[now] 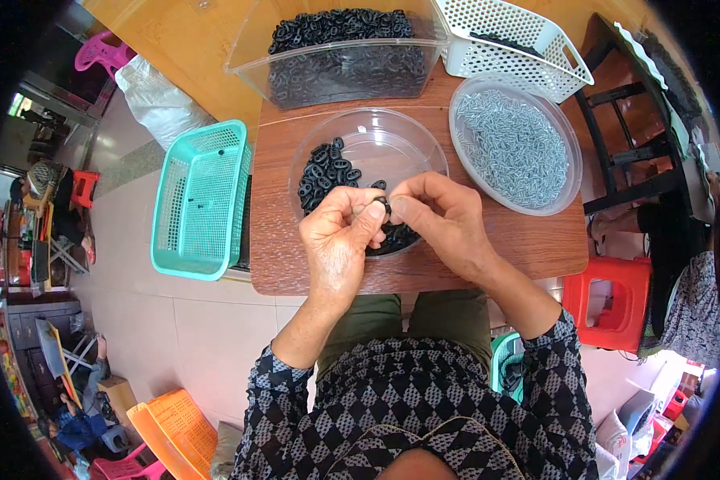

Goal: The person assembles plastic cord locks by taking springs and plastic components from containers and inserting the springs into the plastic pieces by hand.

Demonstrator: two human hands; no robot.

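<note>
Left fingers [368,218] pinch a black two-holed oval piece [386,205] over the round clear tray [398,152], presumably to catch drops; right fingers [413,216] closed against the piece, contents hidden. Silver screws [520,152] right of tray, likely for reach.

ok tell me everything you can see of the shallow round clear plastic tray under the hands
The shallow round clear plastic tray looks glossy, with a raised rim. It sits flat on the brown wood-grain tabletop. Small black oval pieces lie heaped at its left and near edge. The left hand and right hand hide part of its near side; whether they touch it is unclear.
</note>
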